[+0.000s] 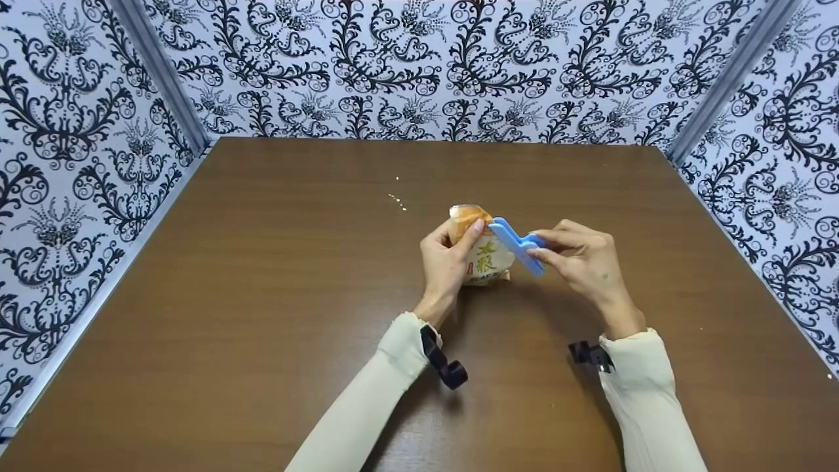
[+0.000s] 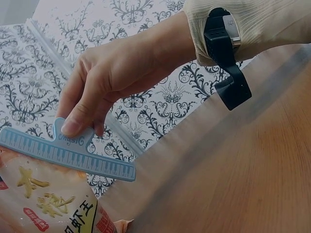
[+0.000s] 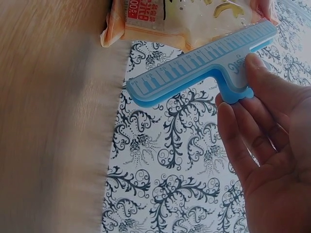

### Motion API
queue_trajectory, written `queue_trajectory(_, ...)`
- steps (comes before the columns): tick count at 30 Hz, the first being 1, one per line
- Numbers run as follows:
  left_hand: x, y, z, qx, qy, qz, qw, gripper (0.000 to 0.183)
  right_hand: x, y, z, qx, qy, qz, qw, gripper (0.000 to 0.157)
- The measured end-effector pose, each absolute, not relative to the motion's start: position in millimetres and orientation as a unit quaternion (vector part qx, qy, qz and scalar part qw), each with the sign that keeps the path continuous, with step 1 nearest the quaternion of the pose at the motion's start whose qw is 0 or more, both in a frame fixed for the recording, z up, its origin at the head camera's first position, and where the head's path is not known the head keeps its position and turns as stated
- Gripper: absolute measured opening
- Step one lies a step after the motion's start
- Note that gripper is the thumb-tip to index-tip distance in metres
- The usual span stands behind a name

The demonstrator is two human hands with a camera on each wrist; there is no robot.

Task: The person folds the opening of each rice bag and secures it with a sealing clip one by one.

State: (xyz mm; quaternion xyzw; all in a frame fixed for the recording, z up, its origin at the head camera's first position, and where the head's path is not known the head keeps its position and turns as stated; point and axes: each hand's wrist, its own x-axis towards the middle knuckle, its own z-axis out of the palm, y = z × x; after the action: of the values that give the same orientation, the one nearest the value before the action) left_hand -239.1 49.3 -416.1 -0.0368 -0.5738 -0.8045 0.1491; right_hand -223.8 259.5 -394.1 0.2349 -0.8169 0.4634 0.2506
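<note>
A plastic food bag point(image 1: 485, 259), orange at the top with yellow-green characters, is held upright above the table by my left hand point(image 1: 448, 259). The left thumb presses on its folded upper part. My right hand point(image 1: 583, 255) pinches the handle of a light blue bag clip point(image 1: 514, 244) between thumb and fingers. Piano-key markings run along the clip point(image 3: 204, 60) in the right wrist view. The clip's far end meets the bag's upper edge near the left thumb. In the left wrist view the clip point(image 2: 68, 154) lies across the bag's top; I cannot tell whether its jaws enclose the plastic.
The brown wooden table point(image 1: 262, 295) spreads around both hands. Several small white crumbs point(image 1: 397, 200) lie on it, left of and beyond the bag. Patterned black-and-white walls point(image 1: 406, 72) stand at the back and both sides. Black camera mounts point(image 1: 446, 360) are strapped to the wrists.
</note>
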Motion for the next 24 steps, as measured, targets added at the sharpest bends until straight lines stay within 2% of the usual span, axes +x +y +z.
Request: queue_trajectory(24,-238.8,49.6,-416.6,-0.036,-0.576,-0.802,0.152,0.019,-223.4,258.1,-393.2,0.245,-0.812,0.466,0.251,0.022)
